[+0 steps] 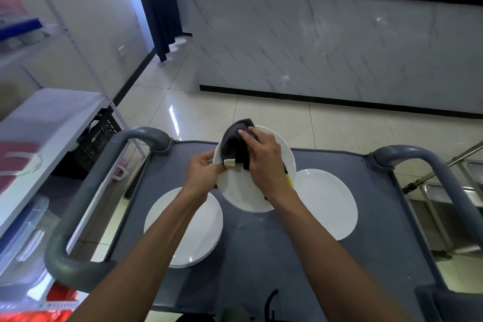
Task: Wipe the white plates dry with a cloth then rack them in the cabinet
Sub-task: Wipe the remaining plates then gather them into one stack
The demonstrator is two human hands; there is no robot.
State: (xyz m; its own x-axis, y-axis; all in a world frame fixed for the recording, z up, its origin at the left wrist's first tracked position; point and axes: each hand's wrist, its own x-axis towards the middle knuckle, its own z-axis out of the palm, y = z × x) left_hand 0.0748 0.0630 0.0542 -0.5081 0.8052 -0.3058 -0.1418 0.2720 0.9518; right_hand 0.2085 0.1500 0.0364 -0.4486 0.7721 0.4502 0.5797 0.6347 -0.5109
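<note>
A white plate (241, 191) is held tilted above the grey cart top (274, 248). My left hand (202, 171) grips its left rim. My right hand (264, 162) presses a dark cloth (235, 144) with a pale tag against the plate's upper face, fingers curled over the cloth. Two more white plates lie flat on the cart: one at the left (193, 232), which looks like a small stack, and one at the right (326, 201).
The cart has grey handles at the left (86, 191) and right (428, 165). White shelving (47, 123) with bins stands close on the left. A marble-fronted counter (339, 42) lies ahead across tiled floor. Steel sinks (444, 206) sit at the right.
</note>
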